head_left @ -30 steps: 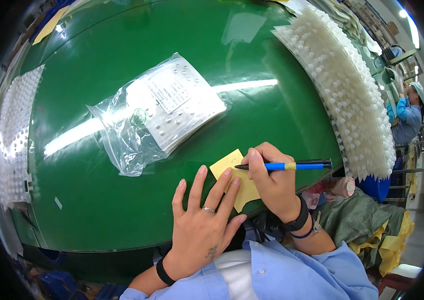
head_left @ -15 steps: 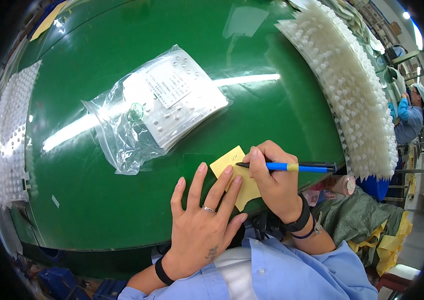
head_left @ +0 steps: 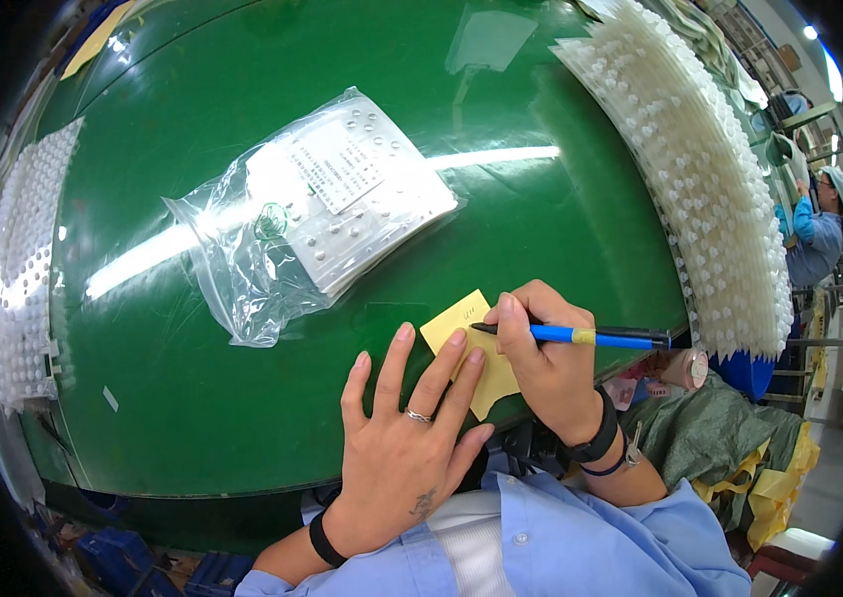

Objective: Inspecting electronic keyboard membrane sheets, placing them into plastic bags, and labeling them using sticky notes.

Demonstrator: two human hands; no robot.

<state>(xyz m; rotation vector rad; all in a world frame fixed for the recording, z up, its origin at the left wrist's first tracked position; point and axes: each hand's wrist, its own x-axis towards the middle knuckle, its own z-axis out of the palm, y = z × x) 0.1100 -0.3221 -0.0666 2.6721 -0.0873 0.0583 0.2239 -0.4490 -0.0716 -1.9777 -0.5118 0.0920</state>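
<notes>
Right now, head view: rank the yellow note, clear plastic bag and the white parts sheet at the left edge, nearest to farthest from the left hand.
1. Yellow note: under the left hand's fingertips, just to its right.
2. Clear plastic bag: up the green table, beyond the hand and apart from it.
3. White parts sheet: at the table's far left edge.

A single head-worn view looks steeply down and forward from above the person's chest, close over the near edge of the green desk (head_left: 242, 438). Both forearms enter from the lower edge, the left hand (head_left: 403, 453) and right hand (head_left: 548, 363) lying just below the lens. The fisheye bends the desk into a dome (its far edges curl toward the dark rim). At the right margin the view reaches past the desk to the floor and another person (head_left: 817, 234) standing well off.
</notes>
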